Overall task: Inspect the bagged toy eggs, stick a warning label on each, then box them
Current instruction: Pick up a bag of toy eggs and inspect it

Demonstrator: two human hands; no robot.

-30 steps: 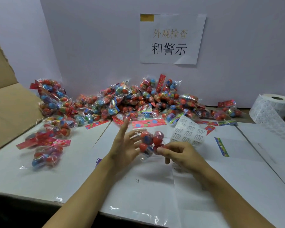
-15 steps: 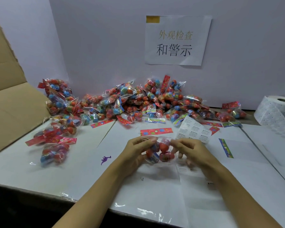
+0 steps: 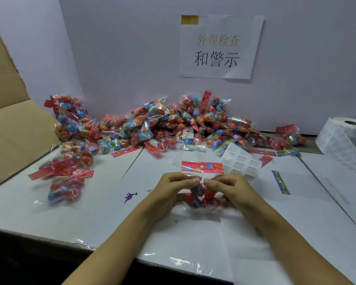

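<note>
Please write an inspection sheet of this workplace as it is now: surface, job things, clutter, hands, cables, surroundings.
Surface: white table, covered with sheets.
Job's things: held bag of eggs with red header; pile of bags along the wall; label sheet; label roll far right; box open at left.
Clutter: loose header strips; dinosaur sticker.
Hands: left hand and right hand both pinch the held bag near its top.
Cables: nothing seen.
Surroundings: wall sign in Chinese.

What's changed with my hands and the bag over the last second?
The left hand, earlier open beside the clear bag of red toy eggs, now pinches its top along with the right hand, header strip upward. The pile of bagged eggs and white label roll stayed put.
</note>
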